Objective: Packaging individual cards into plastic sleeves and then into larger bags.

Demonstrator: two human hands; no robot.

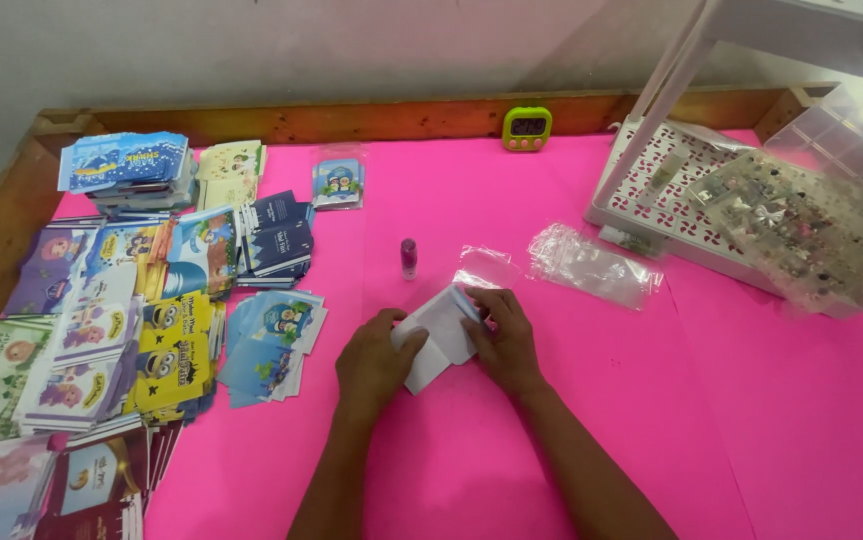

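Head view: both hands meet near the middle of the bright pink table cover (572, 400), working on one thing, a small white folded paper card with a pale blue edge (439, 335). The left hand (374, 362) lies at the card's eight o'clock, fingers curled and close together, its thumb pressed on the card's left part and the fingertips tucked at its lower edge. The right hand (505, 340) sits at the card's three o'clock, fingers bent and gathered, pinching the card's upper right corner where the blue edge shows. Neither hand is spread; both grip the card lightly, and the card lies flat or nearly flat on the cover between them.

At twelve o'clock from the card, near it, stands a small purple-capped clear bottle (409, 257), upright. At one o'clock, just beside the right hand, lies a small clear plastic sleeve (485, 266), and farther toward two o'clock a stack of clear plastic bags (594, 265). At the far edge, twelve o'clock, a green digital timer (528, 127) rests against the wooden table rim (352, 118). At nine to ten o'clock, well apart from the hands, lie many stacks of colourful printed cartoon cards (167, 330). At two o'clock stands a white perforated plastic rack (652, 185) with a clear compartment box (802, 225) leaning on it.
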